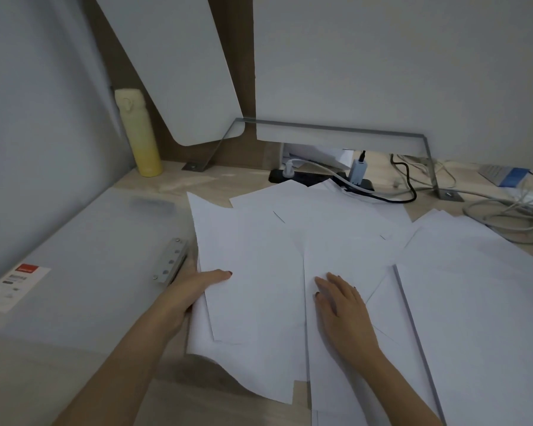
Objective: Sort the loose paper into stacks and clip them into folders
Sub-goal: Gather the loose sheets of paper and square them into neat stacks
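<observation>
Loose white sheets [290, 241] lie spread and overlapping across the wooden desk. My left hand [197, 287] grips the left edge of a few sheets [246, 302], thumb on top and fingers underneath. My right hand [342, 305] rests flat on another sheet [336, 364], fingers straight. A translucent grey folder [90, 241] lies open on the left, with its metal clip [171, 262] just beside my left hand. A second folder [480, 333] lies on the right under more paper.
A yellow bottle [139, 133] stands at the back left. A black power strip [320, 179] with plugs and tangled cables [505, 210] runs along the back and right. White panels on a metal bracket [425, 158] rise behind the desk.
</observation>
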`<state>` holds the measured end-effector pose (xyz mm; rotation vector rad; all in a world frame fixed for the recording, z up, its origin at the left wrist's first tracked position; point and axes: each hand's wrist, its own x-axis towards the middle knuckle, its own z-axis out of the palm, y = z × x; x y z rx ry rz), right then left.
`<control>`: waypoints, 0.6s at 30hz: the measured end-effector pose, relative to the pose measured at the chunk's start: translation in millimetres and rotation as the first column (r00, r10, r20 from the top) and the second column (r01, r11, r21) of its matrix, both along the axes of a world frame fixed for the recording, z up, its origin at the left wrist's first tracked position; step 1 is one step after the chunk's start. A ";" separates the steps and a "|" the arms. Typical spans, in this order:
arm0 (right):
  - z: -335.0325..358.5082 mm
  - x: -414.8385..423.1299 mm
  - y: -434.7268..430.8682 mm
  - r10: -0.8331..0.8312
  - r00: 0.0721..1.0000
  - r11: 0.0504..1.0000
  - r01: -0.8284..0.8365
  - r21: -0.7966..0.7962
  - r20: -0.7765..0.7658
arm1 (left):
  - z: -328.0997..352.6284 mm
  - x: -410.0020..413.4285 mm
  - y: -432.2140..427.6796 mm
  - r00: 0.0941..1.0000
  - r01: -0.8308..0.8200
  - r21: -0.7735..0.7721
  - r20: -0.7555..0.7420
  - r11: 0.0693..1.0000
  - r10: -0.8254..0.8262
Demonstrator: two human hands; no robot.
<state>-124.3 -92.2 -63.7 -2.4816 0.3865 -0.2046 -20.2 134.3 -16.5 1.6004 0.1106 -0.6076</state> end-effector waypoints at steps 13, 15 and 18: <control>-3.0 0.7 -3.5 -0.041 0.999 0.994 0.037 0.106 0.033 | 3.9 -37.3 28.3 0.989 -0.045 -0.417 -0.146 0.908 -0.018; -3.5 -0.2 -1.4 -0.042 0.999 0.994 0.039 0.098 0.028 | 7.4 -36.3 30.3 0.982 -0.072 -0.505 -0.189 0.860 -0.029; -3.5 -1.3 0.0 -0.039 0.999 0.995 0.037 0.094 0.017 | -86.5 8.4 73.8 0.955 -0.290 -0.475 -0.087 0.831 0.283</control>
